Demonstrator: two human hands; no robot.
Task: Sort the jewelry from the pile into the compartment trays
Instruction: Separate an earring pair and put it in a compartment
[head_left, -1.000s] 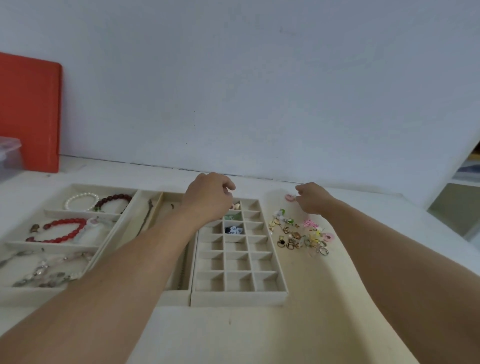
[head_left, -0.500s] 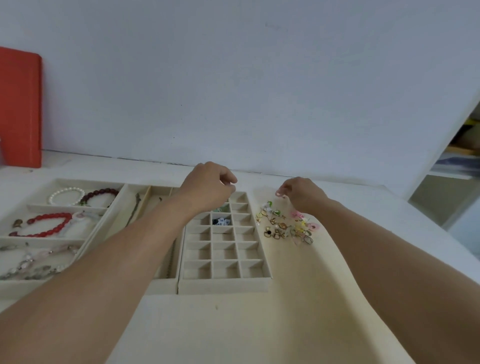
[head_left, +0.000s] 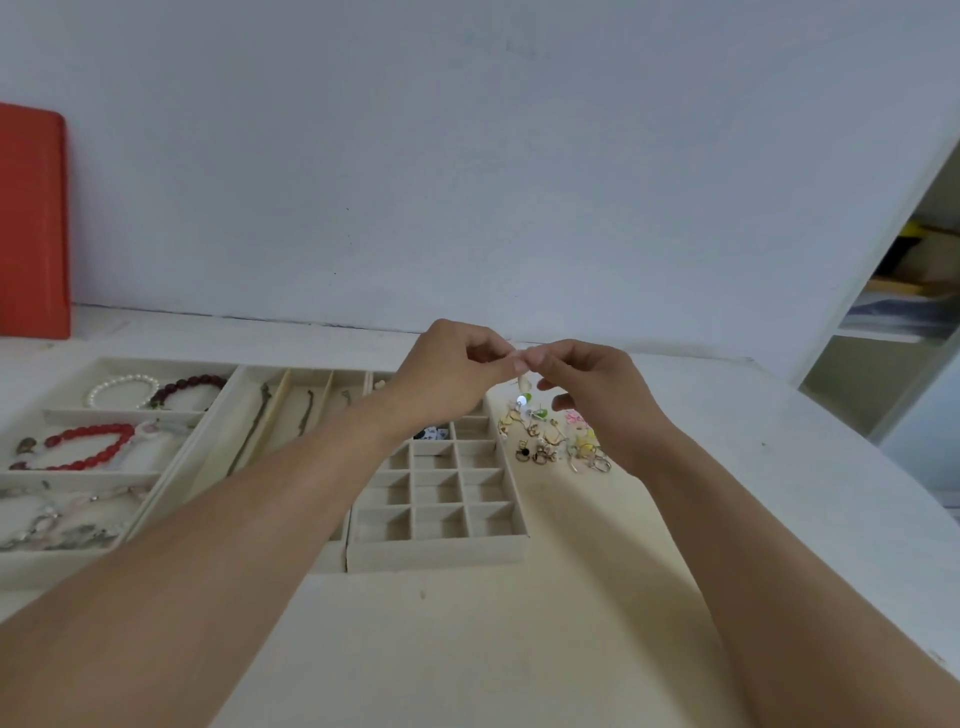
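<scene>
Small pale earring (head_left: 523, 385) (drop-shaped), pinched

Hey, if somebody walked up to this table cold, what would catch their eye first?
Probably the two hands meeting above the table: the left hand and right hand pinch something tiny between their fingertips, too small to identify. Just below the right hand lies the scattered pile of small gold and coloured earrings on the bare tabletop, beside the beige grid tray of small square compartments. Far left, a red beaded bracelet stands out in the wide beige tray.
</scene>
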